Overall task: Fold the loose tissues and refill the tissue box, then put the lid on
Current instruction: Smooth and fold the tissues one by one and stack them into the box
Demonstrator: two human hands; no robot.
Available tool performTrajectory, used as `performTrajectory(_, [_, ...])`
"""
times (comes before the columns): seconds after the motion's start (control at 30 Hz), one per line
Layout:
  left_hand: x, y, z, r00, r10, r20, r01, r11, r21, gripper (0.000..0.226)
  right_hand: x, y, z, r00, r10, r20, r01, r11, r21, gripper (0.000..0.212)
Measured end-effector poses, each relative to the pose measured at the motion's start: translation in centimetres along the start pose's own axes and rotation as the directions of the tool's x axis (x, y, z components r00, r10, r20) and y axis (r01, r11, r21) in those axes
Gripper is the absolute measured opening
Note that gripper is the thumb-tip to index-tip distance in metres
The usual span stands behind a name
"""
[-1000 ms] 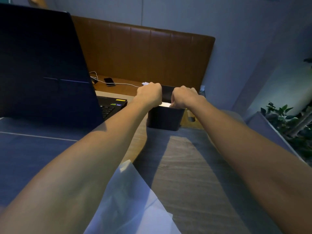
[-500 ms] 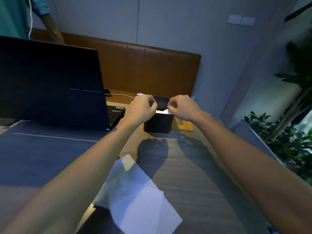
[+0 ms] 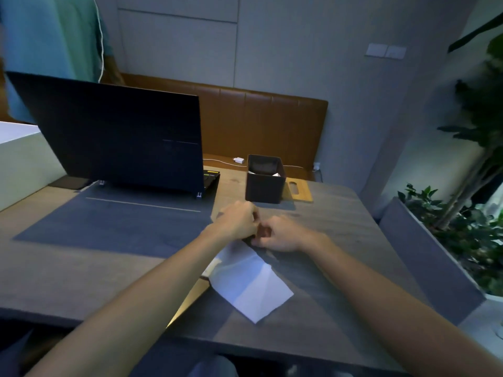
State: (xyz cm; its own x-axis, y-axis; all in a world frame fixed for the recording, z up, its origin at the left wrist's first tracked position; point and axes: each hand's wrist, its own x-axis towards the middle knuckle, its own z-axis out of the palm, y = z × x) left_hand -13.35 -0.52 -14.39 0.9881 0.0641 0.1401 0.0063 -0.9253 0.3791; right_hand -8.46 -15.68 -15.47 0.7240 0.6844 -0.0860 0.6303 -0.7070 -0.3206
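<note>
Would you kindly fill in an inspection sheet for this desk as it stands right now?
Surface: grey wooden table, with a dark mat on its left part.
Job's things: tissue box open, white tissue showing inside; wooden lid lying flat just right of the box; loose tissue spread near the table's front.
Clutter: open laptop.
Hands: left hand and right hand curled at the loose tissue's far edge; grip unclear.
Cables: white charger and cord behind the box.
Surroundings: brown bench, plants, another person at far left.
</note>
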Motion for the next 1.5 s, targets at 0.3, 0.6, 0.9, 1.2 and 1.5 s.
performTrajectory(0.3, [-3.6,-0.8,2.1,0.999,0.008,0.039,-0.005,0.996,-0.085,0.016,-2.5,-1.2,1.0,0.998,-0.014,0.058,0.006,0.992,0.127,0.013])
performTrajectory(0.6, [-2.4,-0.2,1.6,0.999,0.048,-0.025,-0.052,0.987,-0.153,0.049,-3.6,1.6,-2.5,0.978,0.012,-0.210,0.037,0.972,0.230,0.003])
performTrajectory(0.9, [-0.5,1.3,-0.9,0.978,-0.076,0.195,0.210,0.352,-0.912,0.045,-5.7,4.4,-9.8,0.888,0.033,-0.458,0.064,0.979,0.195,0.019])
performTrajectory(1.2, [0.1,3.7,0.1,0.971,-0.153,0.181,0.218,0.270,-0.938,0.024,-4.9,6.9,-11.8,0.828,0.146,-0.541,-0.128,0.989,0.070,0.016])
performTrajectory(1.5, [0.7,1.8,4.6,0.958,-0.287,-0.010,0.206,0.711,-0.672,0.014,-2.7,6.9,-7.7,0.842,0.171,-0.512,-0.223,0.974,-0.042,0.024])
